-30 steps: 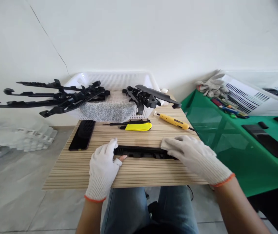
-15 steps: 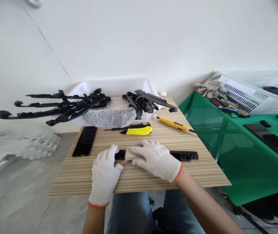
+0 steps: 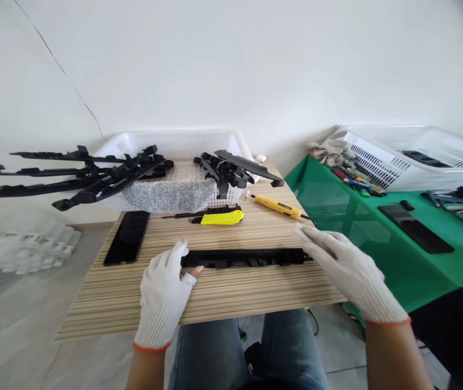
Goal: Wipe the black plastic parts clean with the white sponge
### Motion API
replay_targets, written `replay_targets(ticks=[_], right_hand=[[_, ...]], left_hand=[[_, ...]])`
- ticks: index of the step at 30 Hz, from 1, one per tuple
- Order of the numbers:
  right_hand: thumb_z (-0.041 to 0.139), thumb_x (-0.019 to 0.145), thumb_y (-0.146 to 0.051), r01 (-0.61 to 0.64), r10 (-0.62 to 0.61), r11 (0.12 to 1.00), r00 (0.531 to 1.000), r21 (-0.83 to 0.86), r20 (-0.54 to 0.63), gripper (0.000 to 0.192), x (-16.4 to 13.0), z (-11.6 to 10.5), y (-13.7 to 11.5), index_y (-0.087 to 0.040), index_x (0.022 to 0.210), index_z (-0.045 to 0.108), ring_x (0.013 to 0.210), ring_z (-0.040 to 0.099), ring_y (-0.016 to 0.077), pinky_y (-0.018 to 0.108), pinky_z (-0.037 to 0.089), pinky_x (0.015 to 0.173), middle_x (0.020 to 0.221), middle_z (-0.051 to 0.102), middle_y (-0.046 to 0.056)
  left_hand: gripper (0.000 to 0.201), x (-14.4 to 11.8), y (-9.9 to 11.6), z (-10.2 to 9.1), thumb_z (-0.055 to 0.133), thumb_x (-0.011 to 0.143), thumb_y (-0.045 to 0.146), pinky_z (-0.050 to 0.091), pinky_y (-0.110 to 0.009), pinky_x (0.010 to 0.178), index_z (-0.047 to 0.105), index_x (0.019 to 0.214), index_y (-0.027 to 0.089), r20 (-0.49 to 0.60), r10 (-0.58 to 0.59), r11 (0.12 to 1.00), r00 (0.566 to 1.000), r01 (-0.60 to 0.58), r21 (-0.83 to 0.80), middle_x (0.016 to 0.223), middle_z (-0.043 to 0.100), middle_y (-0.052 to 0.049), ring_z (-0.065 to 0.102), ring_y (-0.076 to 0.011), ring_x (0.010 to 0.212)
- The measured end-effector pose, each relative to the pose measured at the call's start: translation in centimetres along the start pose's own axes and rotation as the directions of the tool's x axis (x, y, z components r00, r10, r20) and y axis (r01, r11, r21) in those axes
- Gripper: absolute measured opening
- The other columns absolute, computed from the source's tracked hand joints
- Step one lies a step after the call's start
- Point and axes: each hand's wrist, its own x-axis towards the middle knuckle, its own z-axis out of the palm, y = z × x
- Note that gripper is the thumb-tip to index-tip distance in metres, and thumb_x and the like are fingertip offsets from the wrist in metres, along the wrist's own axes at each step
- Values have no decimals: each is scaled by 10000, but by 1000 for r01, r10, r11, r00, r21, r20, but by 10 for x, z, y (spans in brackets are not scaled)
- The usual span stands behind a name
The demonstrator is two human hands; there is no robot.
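Two gloved hands now hold opposite ends of a long black plastic strip (image 3: 243, 257) lying flat near the striped board's (image 3: 256, 290) front edge: left hand (image 3: 164, 287) pinching one end, right hand (image 3: 343, 265), having slid back from the left end, resting loosely open on the other.

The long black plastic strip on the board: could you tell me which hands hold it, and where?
The left hand grips the strip at its left end; the right hand touches its right end.

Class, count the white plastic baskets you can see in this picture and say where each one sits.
2. One white basket stands at the far end of the wooden board; the other white basket sits on the green table at right.
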Motion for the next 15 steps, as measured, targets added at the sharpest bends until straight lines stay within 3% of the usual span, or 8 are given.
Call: replay_targets(ticks=[2, 7, 11, 15], right_hand=[[452, 880, -683, -122, 122, 990, 992, 70, 4, 523, -9, 5, 3, -402, 1247, 695, 1006, 664, 262, 373, 533, 824, 1253, 648, 24], [473, 858, -660, -159, 152, 985, 983, 64, 105, 558, -21, 18, 4, -383, 1305, 660, 1097, 633, 302, 440, 520, 912, 1317, 615, 41], [446, 871, -708, -330, 330, 944, 944, 11, -2, 648, -17, 13, 1, -341, 1380, 607, 1061, 650, 360, 521, 527, 860, 1329, 610, 102], [452, 896, -681, -177, 179, 980, 983, 88, -25, 623, -11, 9, -13, -327, 1391, 586, 1076, 655, 354, 519, 534, 868, 1371, 597, 98]], left_hand=[[518, 0, 0, -1, 725, 853, 348, 530, -428, 850, 609, 1333, 190, 15, -13, 1000, 1000, 13, 8, 1175, 746, -70, 659, -327, 1066], [508, -2, -6, -2, 708, 859, 358, 538, -422, 840, 617, 1332, 198, 19, -16, 999, 1000, 16, 37, 1147, 755, -86, 670, -322, 1045], [461, -3, -17, -2, 679, 860, 375, 545, -428, 841, 655, 1285, 196, 2, 11, 999, 1000, -11, 47, 1122, 760, -102, 683, -325, 1012], [445, -4, -43, -10, 595, 865, 406, 542, -449, 896, 674, 1250, 197, 18, 12, 1000, 1000, -12, -18, 1151, 754, -102, 672, -329, 1074]])
